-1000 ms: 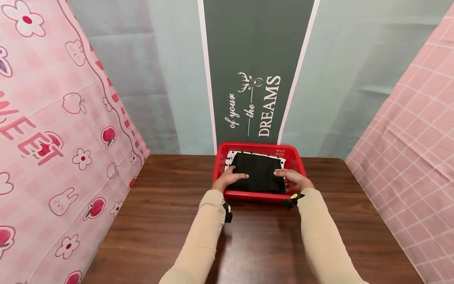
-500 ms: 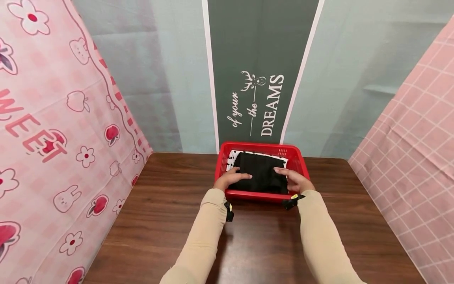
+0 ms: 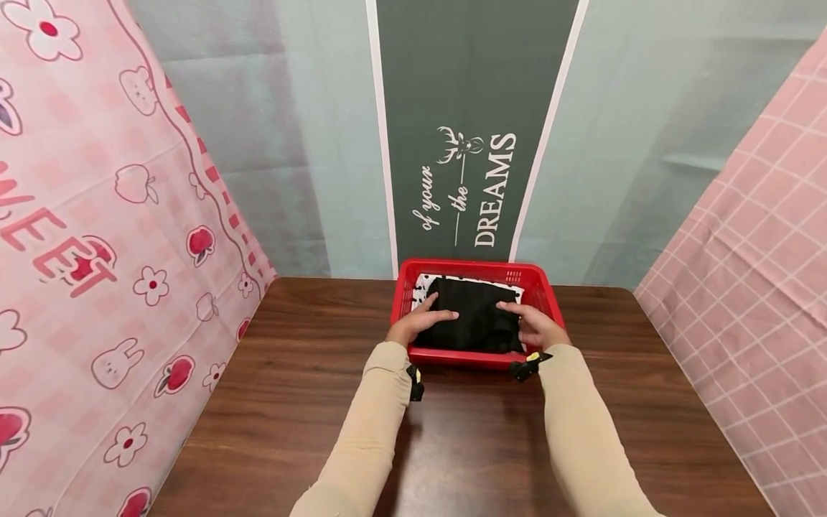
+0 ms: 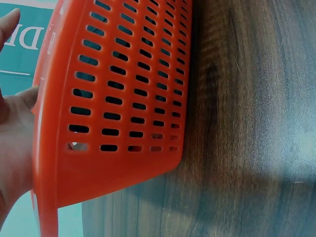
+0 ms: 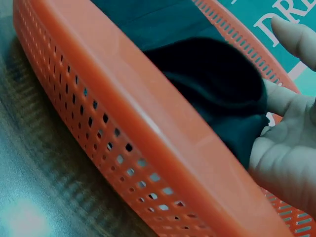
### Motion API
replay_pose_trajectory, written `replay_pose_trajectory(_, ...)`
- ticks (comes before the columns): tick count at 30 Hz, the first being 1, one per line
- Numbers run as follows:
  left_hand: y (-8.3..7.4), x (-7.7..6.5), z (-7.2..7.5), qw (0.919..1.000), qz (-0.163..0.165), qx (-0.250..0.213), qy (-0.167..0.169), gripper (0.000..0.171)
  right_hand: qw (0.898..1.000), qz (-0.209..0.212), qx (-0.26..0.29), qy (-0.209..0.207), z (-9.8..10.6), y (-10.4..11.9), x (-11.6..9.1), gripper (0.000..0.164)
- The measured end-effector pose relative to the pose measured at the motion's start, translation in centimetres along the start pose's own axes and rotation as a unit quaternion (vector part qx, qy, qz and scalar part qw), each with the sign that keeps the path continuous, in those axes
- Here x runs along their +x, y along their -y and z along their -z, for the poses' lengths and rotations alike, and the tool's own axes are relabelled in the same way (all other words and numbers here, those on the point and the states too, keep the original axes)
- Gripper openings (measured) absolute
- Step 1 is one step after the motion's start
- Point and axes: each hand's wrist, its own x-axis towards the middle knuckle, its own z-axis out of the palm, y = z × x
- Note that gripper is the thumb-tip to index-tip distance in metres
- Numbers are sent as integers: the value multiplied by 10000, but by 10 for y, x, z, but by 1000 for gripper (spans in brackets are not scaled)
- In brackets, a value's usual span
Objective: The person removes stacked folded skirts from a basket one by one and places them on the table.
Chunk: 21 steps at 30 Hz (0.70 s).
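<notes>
Landmark is the red plastic slotted basket [image 3: 465, 356], on the dark brown wood-grain table [image 3: 291, 402], its far side up by the grey-green panel of the fabric backdrop [image 3: 472, 79]. Black folded cloth [image 3: 477, 305] lies inside the basket, on top of a white cloth with black dots [image 3: 423, 282] that shows at the basket's left and far sides plus a sliver at the right.

Delta over the last second: small. Left index finger reaches further toward the basket's far side; right thumb has crept slightly inward over the black cloth. Cloth sits about where it did in the basket; the slight whole-frame shift looks like head motion.

Left hand [image 3: 415, 324]: over basket's left end, thumb and index spread wide across the cloth, other fingers mostly hidden. Right hand [image 3: 541, 327]: inside basket's right end, thumb wide, lower fingers by the cloth's edge, where the right wrist view shows a loose, gaping fold. Can't tell how hard either presses.

My read: positioning or steadying the cloth within the basket, no lift so far. That gaping fold looks floppy, could slump.
</notes>
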Motion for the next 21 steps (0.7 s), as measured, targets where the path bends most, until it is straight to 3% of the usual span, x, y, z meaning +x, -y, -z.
replay_pose_trajectory(6, 0, 2, -1, 9994, -329, 105, 83, 65, 9998, 146, -109, -84, -2, 6, 1, 39)
replay_pose_trajectory(12, 0, 1, -3, 9983, -144, 508, 238, 61, 9997, 67, 229, -36, -3, 3, 4, 27)
replay_pose_trajectory(17, 2, 3, -6, 9988, -120, 447, 157, 65, 9989, 321, 77, -340, -6, 1, 6, 46)
replay_pose_trajectory(21, 0, 3, -9, 9993, -242, 278, -33, 66, 9957, 551, -448, -602, -5, 2, 6, 62)
